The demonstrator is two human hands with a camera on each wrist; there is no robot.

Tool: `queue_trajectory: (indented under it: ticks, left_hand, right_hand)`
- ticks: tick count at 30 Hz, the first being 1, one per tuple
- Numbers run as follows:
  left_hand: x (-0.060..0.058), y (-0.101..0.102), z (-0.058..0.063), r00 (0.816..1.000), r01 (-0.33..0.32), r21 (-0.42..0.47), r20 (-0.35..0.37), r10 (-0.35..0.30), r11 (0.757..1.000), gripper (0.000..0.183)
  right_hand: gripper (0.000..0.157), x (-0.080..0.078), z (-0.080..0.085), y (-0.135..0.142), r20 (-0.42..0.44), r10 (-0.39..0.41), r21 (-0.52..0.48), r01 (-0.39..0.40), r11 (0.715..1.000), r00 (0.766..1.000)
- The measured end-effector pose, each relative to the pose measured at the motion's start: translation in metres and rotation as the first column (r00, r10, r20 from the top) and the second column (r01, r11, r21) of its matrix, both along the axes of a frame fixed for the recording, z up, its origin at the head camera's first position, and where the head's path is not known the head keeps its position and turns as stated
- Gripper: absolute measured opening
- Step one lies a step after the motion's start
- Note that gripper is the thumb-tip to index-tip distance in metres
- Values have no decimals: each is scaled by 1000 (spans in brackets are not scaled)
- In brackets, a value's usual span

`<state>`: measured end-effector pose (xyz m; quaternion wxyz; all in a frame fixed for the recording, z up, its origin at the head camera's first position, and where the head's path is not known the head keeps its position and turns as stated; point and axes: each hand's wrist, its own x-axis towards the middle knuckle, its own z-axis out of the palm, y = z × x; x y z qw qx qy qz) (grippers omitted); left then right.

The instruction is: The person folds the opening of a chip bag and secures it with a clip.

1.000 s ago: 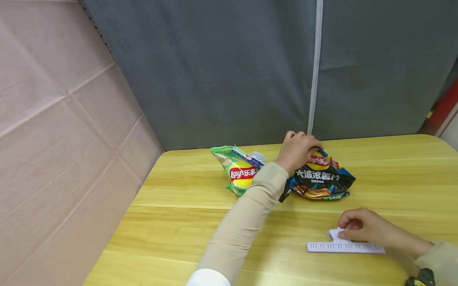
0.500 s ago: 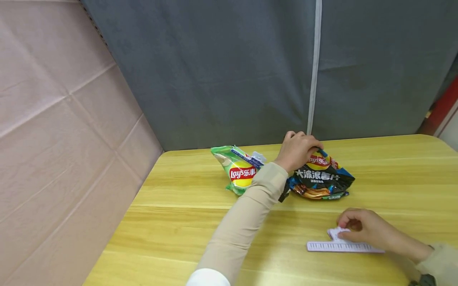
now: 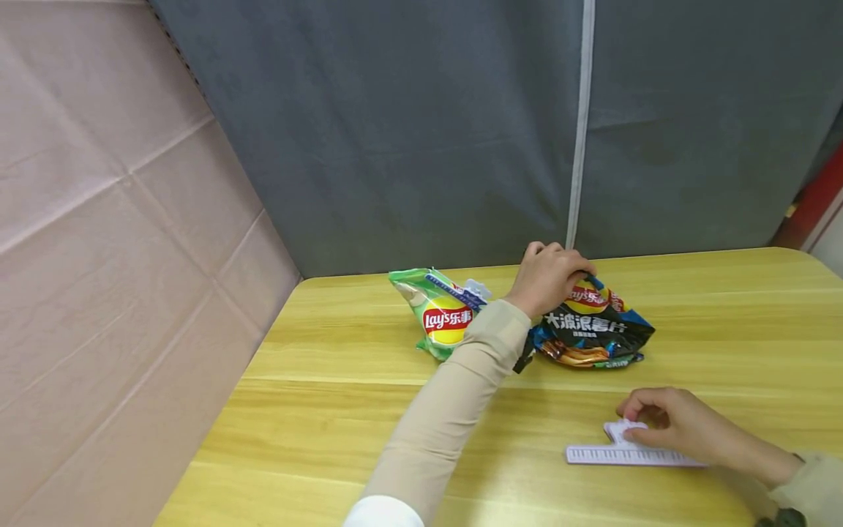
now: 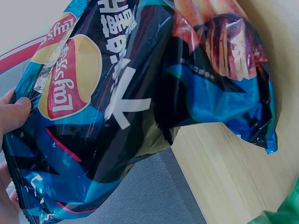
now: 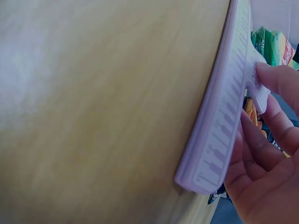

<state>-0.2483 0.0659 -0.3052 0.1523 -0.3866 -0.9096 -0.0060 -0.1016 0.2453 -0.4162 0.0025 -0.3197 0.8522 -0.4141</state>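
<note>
A black and blue Lay's chip bag (image 3: 593, 329) stands on the wooden table, its top edge gripped by my left hand (image 3: 546, 278). In the left wrist view, the thumb presses the front of the chip bag (image 4: 135, 88) while the other fingers go behind it. Lower right, my right hand (image 3: 685, 424) pinches the handle of a pale lilac bag clip (image 3: 626, 454) with a long piano-key bar. Seen from the right wrist, the bag clip (image 5: 219, 135) rests its bar on the tabletop, thumb on one side of the handle.
Left of the black bag stands a green Lay's chip bag (image 3: 444, 322), partly behind my left forearm. A dark blue piano-key clip (image 3: 457, 291) is fastened across its top. A grey curtain (image 3: 408, 146) hangs behind the table (image 3: 316, 417), and a pale sheet (image 3: 132, 293) covers the left side.
Both hands stay almost still. The right hand's fingers shift very slightly on the clip handle; the bags keep their places.
</note>
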Motion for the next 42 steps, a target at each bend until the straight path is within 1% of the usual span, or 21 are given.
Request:
queue_trajectory:
  ticks: [3, 12, 18, 22, 25, 31, 35, 38, 42]
  left_hand:
    - [0, 0, 1, 1000, -1, -1, 2, 1, 1000, 24]
    - [1, 1, 1, 1000, -6, -7, 6, 6, 1000, 24]
    - [0, 0, 0, 1000, -9, -4, 2, 9, 1000, 24]
    - [0, 0, 0, 1000, -5, 3, 6, 5, 1000, 24]
    - [0, 0, 0, 1000, -1, 6, 10, 1, 1000, 25]
    - [0, 0, 0, 1000, 0, 5, 12, 0, 1000, 25]
    - [0, 0, -1, 1000, -2, 5, 13, 2, 1000, 24]
    - [0, 0, -1, 1000, -5, 2, 18, 5, 1000, 25]
    - [1, 0, 0, 1000, -10, -2, 28, 10, 1000, 25]
  right_hand:
    - [16, 1, 1, -1, 0, -6, 15, 6, 1000, 1000]
    - [13, 3, 3, -3, 44, -43, 53, 41, 998, 998]
    - [15, 4, 5, -5, 6, -76, 96, 75, 993, 997]
    - [15, 5, 6, -6, 13, -85, 118, 83, 990, 996]
    - [15, 5, 7, -7, 26, -83, 118, 80, 990, 996]
    - [15, 5, 6, -6, -11, -82, 99, 83, 992, 997]
    - [15, 5, 4, -5, -13, -68, 88, 69, 994, 998]
    - [20, 4, 2, -5, 9, -73, 116, 71, 991, 997]
    - [26, 5, 3, -6, 41, -95, 184, 86, 979, 995]
